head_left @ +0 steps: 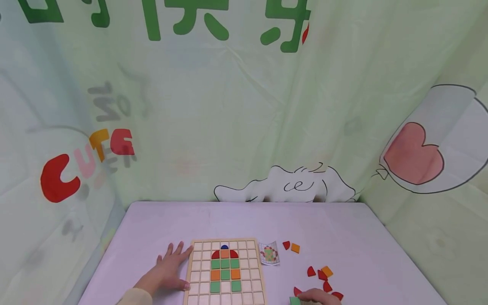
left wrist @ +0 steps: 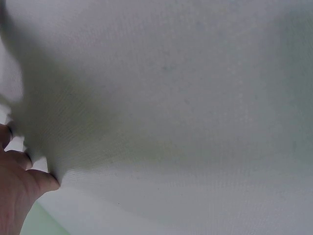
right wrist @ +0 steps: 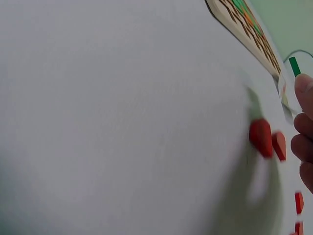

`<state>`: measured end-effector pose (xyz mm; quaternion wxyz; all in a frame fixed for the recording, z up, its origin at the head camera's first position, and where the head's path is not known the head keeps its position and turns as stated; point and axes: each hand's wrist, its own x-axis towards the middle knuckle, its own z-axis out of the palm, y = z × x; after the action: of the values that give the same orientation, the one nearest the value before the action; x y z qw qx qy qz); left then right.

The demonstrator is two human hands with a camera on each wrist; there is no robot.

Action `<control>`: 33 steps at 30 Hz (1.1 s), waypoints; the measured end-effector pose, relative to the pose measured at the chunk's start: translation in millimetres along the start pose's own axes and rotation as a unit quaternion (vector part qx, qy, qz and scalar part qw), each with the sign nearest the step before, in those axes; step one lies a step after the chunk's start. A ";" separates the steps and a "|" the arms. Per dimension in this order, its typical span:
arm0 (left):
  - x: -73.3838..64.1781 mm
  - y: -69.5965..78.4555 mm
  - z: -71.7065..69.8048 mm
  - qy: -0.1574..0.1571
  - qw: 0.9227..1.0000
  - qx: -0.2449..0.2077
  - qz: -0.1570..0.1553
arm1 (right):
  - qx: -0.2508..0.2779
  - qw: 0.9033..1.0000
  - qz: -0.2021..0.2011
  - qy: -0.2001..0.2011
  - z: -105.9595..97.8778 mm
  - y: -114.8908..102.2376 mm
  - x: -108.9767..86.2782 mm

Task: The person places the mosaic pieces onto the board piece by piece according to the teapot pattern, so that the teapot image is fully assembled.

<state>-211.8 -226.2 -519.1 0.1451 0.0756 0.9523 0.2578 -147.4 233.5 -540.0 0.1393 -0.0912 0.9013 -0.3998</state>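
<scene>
A square wooden grid board (head_left: 225, 239) lies on the table, several tiles set in its middle columns: a blue half-round at the top, red quarter-rounds, orange and green squares. My left hand (head_left: 169, 269) rests at its left edge, fingers spread; the left wrist view shows only its fingertips (left wrist: 49, 182) on the pale surface. Off the board's lower right, my right hand (head_left: 320, 295) pinches a green square tile (head_left: 295, 300) between thumb and finger. In the right wrist view that tile (right wrist: 294, 66) is seen edge-on, raised above the table. The head frame's bottom edge cuts off part of this hand.
Beside the board's upper right lies a small pattern card (head_left: 269, 253). To the right are scattered red quarter-round pieces (head_left: 311, 271) and orange squares (head_left: 295, 248). A printed curtain (head_left: 190, 127) hangs behind and around the pale table (head_left: 171, 216).
</scene>
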 end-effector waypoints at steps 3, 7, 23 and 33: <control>-0.5 -0.3 0.0 -0.001 1.000 -0.002 0.000 | 0.012 1.000 0.017 -0.007 8.2 -15.1 5.1; -0.6 -1.0 0.4 -0.001 1.000 -0.002 -0.001 | 0.053 0.997 0.030 -0.050 17.8 -34.4 17.2; 2.1 -4.4 2.8 0.001 1.000 0.006 -0.006 | 0.112 0.987 0.005 -0.113 60.6 -87.2 54.8; 2.8 -5.3 3.2 0.001 1.000 -0.001 -0.007 | 0.035 0.994 -0.051 -0.087 87.4 -107.5 62.3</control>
<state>-213.8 -228.6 -525.0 0.1459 0.0685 0.9526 0.2582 -172.2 84.2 -526.9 0.2003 -0.1663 0.8656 -0.4277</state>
